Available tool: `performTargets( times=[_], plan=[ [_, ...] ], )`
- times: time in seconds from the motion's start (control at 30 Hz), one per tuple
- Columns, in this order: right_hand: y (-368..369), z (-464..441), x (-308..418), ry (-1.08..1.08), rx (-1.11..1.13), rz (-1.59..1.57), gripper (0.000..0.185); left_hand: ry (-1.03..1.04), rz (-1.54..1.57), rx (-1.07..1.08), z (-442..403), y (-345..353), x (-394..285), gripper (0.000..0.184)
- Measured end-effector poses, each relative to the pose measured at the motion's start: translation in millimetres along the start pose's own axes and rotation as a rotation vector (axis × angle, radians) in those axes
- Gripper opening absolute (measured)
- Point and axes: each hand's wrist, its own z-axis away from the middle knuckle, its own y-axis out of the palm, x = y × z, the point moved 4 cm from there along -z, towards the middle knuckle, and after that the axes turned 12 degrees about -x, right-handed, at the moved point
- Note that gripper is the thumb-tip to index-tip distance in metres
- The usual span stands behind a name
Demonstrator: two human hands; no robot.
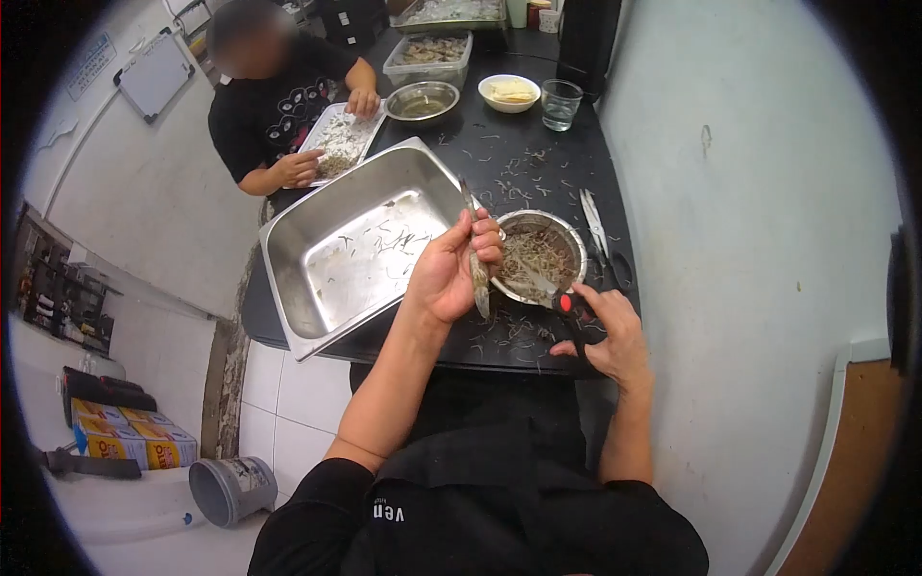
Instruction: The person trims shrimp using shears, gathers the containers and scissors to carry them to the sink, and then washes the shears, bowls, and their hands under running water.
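My left hand (449,269) is closed on a raw shrimp (479,278), held upright between the steel pan and the round bowl. My right hand (615,334) holds black-handled scissors (567,303) with a red pivot, their blades pointing over the bowl. The round metal bowl (582,252) contains many thin shrimp trimmings. Left of my hands, the large rectangular steel pan (336,240) has a few scraps on its bottom. A second pair of scissors (595,223) lies on the black table to the right of the bowl.
A co-worker (279,106) at the left handles small bits on a white tray (370,144). Farther back are a steel bowl (423,102), a tub of shrimp (429,69), a white bowl (510,93) and a glass (560,106). A wall (740,192) borders the right side.
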Motion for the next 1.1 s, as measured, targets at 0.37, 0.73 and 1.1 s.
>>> performTargets(
  times=[0.37,0.73,1.1],
  plan=[
    [20,-10,14,-0.164,0.037,0.024,0.063,0.116,-0.248,-0.116,4,-4,0,0.022],
    [17,-9,11,-0.182,0.006,0.089,0.063,0.149,-0.275,-0.164,6,-13,-4,0.021],
    [17,-9,10,-0.192,0.011,0.134,0.058,0.199,-0.414,-0.238,6,-19,4,0.018]
  ],
)
